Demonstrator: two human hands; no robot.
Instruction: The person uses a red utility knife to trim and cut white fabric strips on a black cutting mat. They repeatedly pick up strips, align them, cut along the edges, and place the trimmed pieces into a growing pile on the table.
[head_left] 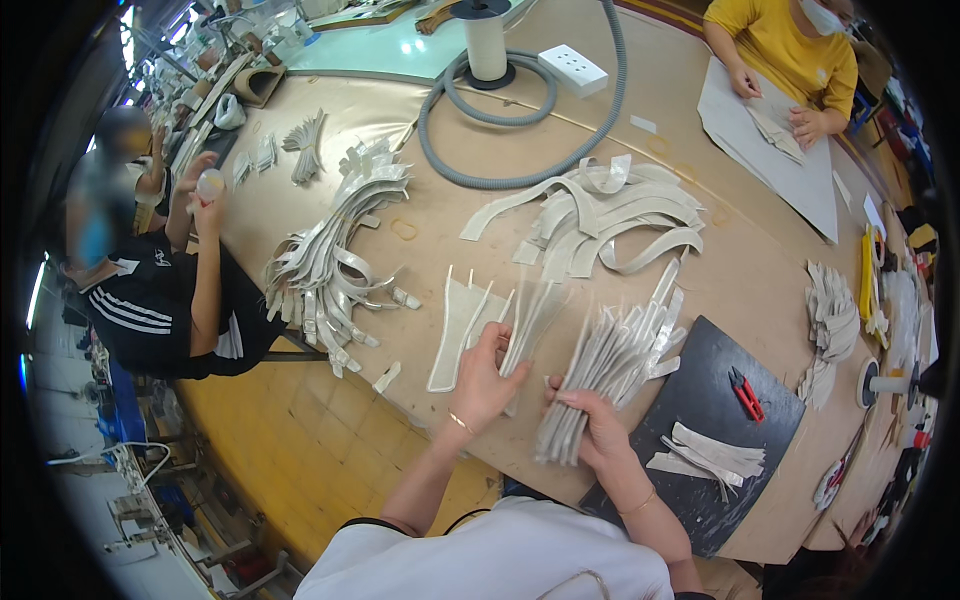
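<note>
To the left of the black board (685,400), the right hand (598,418) is closed around a fanned bundle of pale strips (610,360). Farther left of the board, the left hand (485,382) holds a blurred pale piece (537,315) between thumb and fingers. Flat tapered pieces (452,335) lie beside this hand, farthest from the board. On the board rest red-handled snips (747,397) and a small strip pile (722,452).

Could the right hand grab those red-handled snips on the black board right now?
Probably not straight away: the right hand is full, gripping a bundle of pale strips. Otherwise the way looks free: the snips lie nearby on the black board, with nothing on top of them.
</note>
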